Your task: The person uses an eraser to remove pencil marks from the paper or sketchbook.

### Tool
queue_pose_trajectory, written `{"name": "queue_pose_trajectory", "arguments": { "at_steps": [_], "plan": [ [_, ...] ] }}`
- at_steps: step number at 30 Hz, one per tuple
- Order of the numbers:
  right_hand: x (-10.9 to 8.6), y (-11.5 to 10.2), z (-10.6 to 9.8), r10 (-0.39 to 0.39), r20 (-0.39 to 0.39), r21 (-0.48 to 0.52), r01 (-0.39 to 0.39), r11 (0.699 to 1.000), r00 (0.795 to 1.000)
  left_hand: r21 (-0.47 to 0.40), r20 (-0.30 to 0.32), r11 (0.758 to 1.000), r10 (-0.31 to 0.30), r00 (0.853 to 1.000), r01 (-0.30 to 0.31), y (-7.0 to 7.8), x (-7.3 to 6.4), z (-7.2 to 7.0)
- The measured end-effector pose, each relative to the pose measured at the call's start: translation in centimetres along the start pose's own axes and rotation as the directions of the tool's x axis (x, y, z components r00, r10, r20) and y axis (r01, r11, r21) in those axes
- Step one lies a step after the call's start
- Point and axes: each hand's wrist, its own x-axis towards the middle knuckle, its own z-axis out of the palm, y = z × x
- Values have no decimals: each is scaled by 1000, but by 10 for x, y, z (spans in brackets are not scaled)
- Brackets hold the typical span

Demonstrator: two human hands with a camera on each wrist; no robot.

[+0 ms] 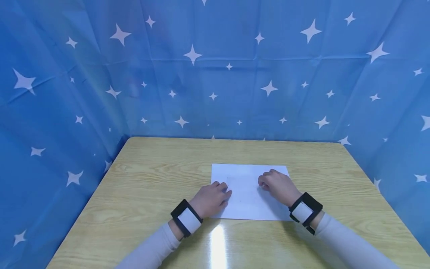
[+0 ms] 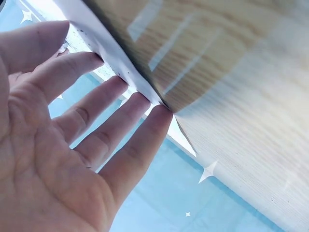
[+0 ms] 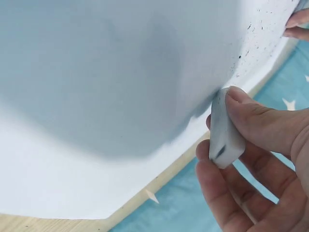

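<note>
A sheet of white paper [image 1: 242, 209] lies on the wooden table in front of me. My left hand [image 1: 209, 200] rests on its left side, fingers spread and fingertips on the paper, as the left wrist view also shows. In my right hand [image 1: 277, 185], over the paper's right half, a white eraser [image 3: 224, 133] with dark smudges is pinched between thumb and fingers. The eraser's end is right at the paper in the right wrist view; my hand hides it in the head view. Dark crumbs [image 3: 240, 57] are scattered on the sheet between the hands.
The wooden table [image 1: 151, 179] extends around the paper on all sides. A blue cloth [image 1: 218, 74] with white stars hangs behind the table and along both sides. Each wrist wears a black strap [image 1: 305, 211].
</note>
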Motion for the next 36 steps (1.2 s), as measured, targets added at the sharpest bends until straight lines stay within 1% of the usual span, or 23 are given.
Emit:
{"name": "queue_pose_trajectory", "arguments": {
  "at_steps": [5, 9, 11, 13, 15, 17, 20, 22, 24, 26, 29, 32, 34, 36],
  "plan": [
    [2, 0, 0, 14, 14, 1, -14, 1000, 1000, -8, 7, 1000, -11, 1000, 11, 0, 0, -1],
    [0, 0, -4, 17, -4, 12, -17, 1000, 1000, -12, -2, 1000, -2, 1000, 2, 3, 2, -1],
    [0, 0, -13, 19, -38, 36, -18, 999, 999, -17, -1, 1000, 0, 1000, 0, 4, 2, 0],
    [2, -2, -26, 21, -93, 68, -14, 998, 995, -20, -2, 1000, 2, 1000, -3, 4, 2, 1],
    [4, -4, -40, 12, -156, 100, 3, 995, 988, -20, -3, 1000, 0, 1000, 0, 3, 2, 2],
    [6, -7, -53, 0, -199, 113, 23, 993, 980, -19, -4, 1000, -4, 1000, 4, 2, 3, 2],
    [10, -7, -64, -22, -224, 113, 49, 992, 974, -16, -2, 1000, -9, 1000, 9, 1, 3, 3],
    [12, -4, -70, -14, -236, 109, 41, 993, 972, -17, 6, 1000, -13, 1000, 13, 2, 4, 3],
    [13, 6, -78, 17, -258, 95, 8, 995, 966, -23, 5, 1000, -17, 1000, 17, 3, 5, 3],
    [13, 20, -89, 63, -288, 72, -44, 996, 956, -38, -2, 999, -19, 1000, 19, 3, 7, 4],
    [9, 46, -109, 141, -350, 31, -139, 990, 926, -57, -32, 998, -11, 999, 9, 4, 8, 6],
    [4, 70, -126, 192, -398, 18, -202, 979, 897, -55, -49, 998, -5, 999, 2, 3, 7, 7],
    [3, 82, -131, 215, -404, 31, -221, 975, 889, -54, -53, 999, -7, 999, 4, 2, 6, 8],
    [3, 92, -132, 232, -391, 45, -233, 971, 891, -56, -54, 998, -9, 998, 5, 1, 6, 9]
  ]
}}
